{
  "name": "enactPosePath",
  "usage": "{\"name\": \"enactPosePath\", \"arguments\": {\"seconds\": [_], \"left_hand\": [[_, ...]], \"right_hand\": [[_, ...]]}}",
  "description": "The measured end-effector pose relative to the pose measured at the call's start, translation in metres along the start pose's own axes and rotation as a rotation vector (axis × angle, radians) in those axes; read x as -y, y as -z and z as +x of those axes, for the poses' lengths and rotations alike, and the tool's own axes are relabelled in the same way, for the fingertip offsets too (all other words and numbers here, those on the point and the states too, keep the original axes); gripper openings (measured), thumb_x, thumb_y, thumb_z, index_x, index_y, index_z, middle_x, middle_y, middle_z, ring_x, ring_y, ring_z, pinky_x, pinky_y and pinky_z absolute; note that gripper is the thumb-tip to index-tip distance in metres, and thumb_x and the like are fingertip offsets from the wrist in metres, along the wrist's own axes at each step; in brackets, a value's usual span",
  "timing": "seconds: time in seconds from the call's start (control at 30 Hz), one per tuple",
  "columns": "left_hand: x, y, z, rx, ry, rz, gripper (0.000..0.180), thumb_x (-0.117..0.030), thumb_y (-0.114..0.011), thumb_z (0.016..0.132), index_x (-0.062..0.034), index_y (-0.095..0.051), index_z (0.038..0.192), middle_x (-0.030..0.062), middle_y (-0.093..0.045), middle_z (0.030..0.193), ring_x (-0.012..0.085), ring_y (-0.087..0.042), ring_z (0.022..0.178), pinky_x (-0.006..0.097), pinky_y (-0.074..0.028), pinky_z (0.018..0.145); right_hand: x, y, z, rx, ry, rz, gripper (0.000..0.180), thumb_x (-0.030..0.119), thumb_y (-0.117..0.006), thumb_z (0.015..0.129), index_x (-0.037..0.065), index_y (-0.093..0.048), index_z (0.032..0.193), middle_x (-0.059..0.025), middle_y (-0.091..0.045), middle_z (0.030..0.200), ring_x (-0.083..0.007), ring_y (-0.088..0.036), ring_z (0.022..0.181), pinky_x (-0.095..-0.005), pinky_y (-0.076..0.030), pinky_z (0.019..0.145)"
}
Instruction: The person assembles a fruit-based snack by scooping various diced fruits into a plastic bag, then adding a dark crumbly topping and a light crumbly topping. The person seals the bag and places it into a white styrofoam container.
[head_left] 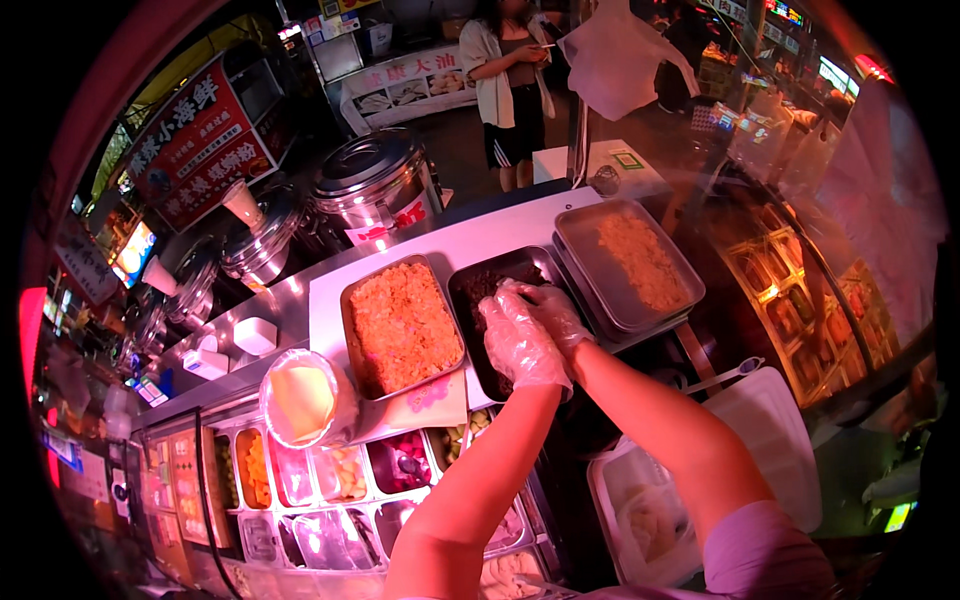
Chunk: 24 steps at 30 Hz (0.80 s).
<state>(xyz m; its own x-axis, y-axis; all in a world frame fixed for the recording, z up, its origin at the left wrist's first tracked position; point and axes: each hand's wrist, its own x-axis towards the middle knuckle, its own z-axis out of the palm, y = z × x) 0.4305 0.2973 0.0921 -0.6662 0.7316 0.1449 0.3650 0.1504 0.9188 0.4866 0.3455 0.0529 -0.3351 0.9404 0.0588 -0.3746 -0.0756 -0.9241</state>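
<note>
Both my hands wear clear plastic gloves and are pressed together over a metal tray of dark food. My left hand is nearer and covers part of the tray. My right hand lies against it from the far right side. The fingers are curled inward, and whatever lies between the palms is hidden. Left of them stands a metal tray heaped with orange-coloured rice. To their right, a shallower tray holds a smaller patch of similar orange food.
A plastic-lined tub stands at front left, beside sunken metal topping pans. At lower right is a white plastic container with a lid. Lidded steel pots line the far edge. A person stands beyond the counter.
</note>
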Motion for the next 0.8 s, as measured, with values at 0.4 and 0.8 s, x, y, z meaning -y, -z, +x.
{"name": "enactPosePath", "arguments": {"seconds": [0.4,0.8], "left_hand": [[-0.052,0.081,0.032,0.598,-0.439,0.043,0.066,-0.053,-0.037,0.105,0.0075,-0.063,0.115,0.0317,-0.065,0.114,0.0450,-0.061,0.110,0.048,-0.045,0.096],[0.016,0.041,0.030,0.538,0.295,-0.955,0.069,-0.061,-0.037,0.104,-0.0007,-0.060,0.130,0.0155,-0.062,0.130,0.0288,-0.059,0.120,0.042,-0.044,0.108]], "right_hand": [[0.024,-0.017,-0.024,-0.232,-0.149,0.682,0.036,0.033,-0.056,0.103,0.004,-0.067,0.121,-0.0093,-0.072,0.114,-0.0243,-0.069,0.098,-0.0383,-0.054,0.094],[0.025,-0.038,-0.028,-0.709,-0.250,0.499,0.050,0.041,-0.056,0.101,-0.003,-0.064,0.122,-0.0136,-0.068,0.125,-0.0285,-0.066,0.113,-0.0432,-0.052,0.099]]}}
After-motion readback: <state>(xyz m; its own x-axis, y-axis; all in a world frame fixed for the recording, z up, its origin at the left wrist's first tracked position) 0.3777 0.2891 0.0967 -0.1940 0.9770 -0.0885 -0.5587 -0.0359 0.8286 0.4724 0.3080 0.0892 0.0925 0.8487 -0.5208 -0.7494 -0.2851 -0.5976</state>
